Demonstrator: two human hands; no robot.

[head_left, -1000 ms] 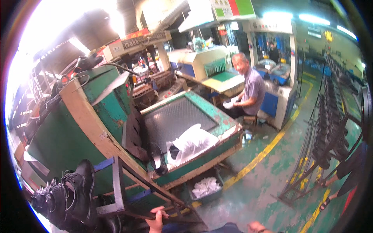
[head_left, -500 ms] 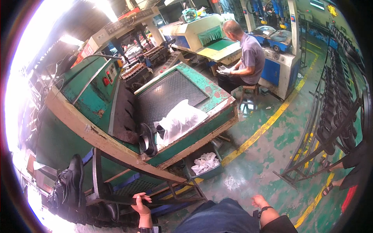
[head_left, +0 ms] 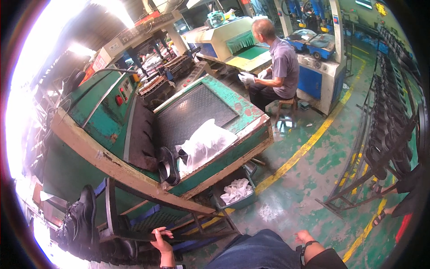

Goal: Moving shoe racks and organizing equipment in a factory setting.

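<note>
My left hand (head_left: 162, 242) is at the dark metal shoe rack (head_left: 188, 236), fingers loosely apart; whether it touches the bar I cannot tell. To the right of my body, my right hand (head_left: 305, 237) hangs over the floor with loosely bent fingers, nothing visible in it. Black lace-up shoes (head_left: 85, 213) fill the rack on the left. Ahead, a black shoe (head_left: 169, 167) rests at the near corner of the green machine bed (head_left: 242, 105). Beside that shoe lies a white plastic bag (head_left: 208, 140), with a dark thing partly showing at its left end.
Under the bed's edge sits a grey bin (head_left: 245, 201) with crumpled white material. A seated person (head_left: 280, 62) in white gloves is at another machine (head_left: 224, 40). A tall rack of black shoes (head_left: 387, 116) stands at right, someone's legs beside it. A yellow line (head_left: 309, 145) crosses the floor.
The view has shifted slightly. My right hand sits a little farther right and lower. The seated person's head and gloved hands have moved left. My left hand stays by the rack.
</note>
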